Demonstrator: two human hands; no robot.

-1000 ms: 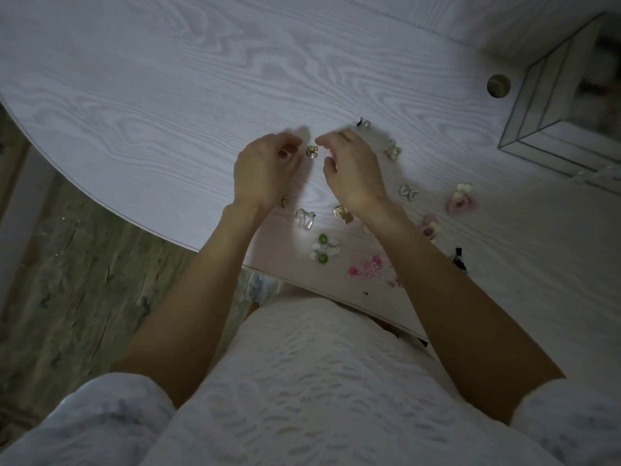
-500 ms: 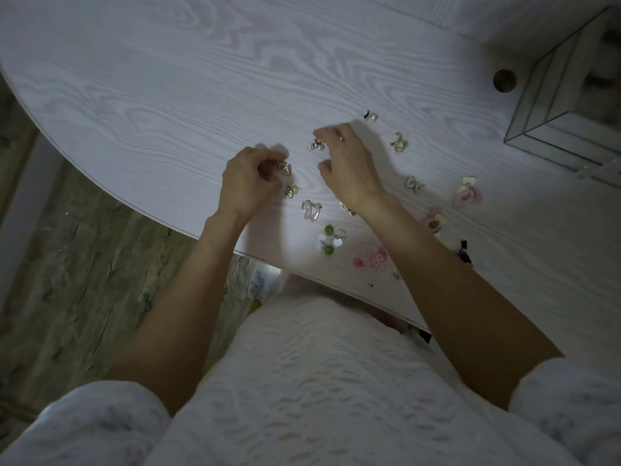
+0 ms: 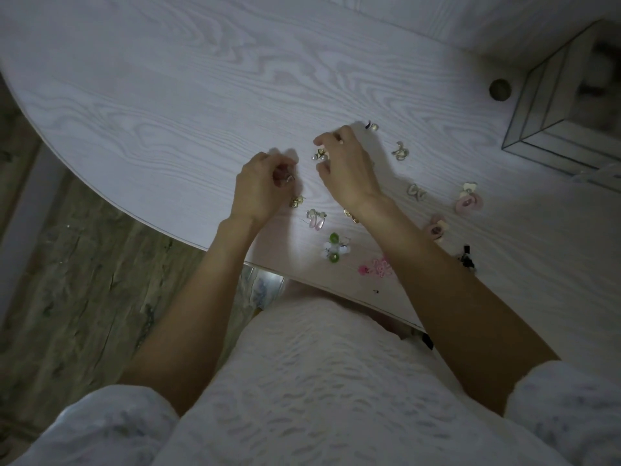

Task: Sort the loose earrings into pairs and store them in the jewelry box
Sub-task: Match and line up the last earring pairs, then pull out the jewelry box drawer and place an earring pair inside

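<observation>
Several loose earrings lie on the white wood-grain table. My left hand is curled and pinches a small metal earring at its fingertips. My right hand hovers over a gold pearl earring, forefinger and thumb spread on either side of it, not closed on it. A gold earring, a pink bow earring and a green-and-white flower pair lie near the front edge. The glass jewelry box stands at the far right.
More earrings lie right of my right arm: a silver one, a bow, two pink round ones, a pink flower, a black one. A round cable hole sits by the box. The table edge curves at the left.
My left hand drew back to the left and toward me with a small earring in its fingers. My right hand stayed over the gold pearl earring, fingers spreading.
</observation>
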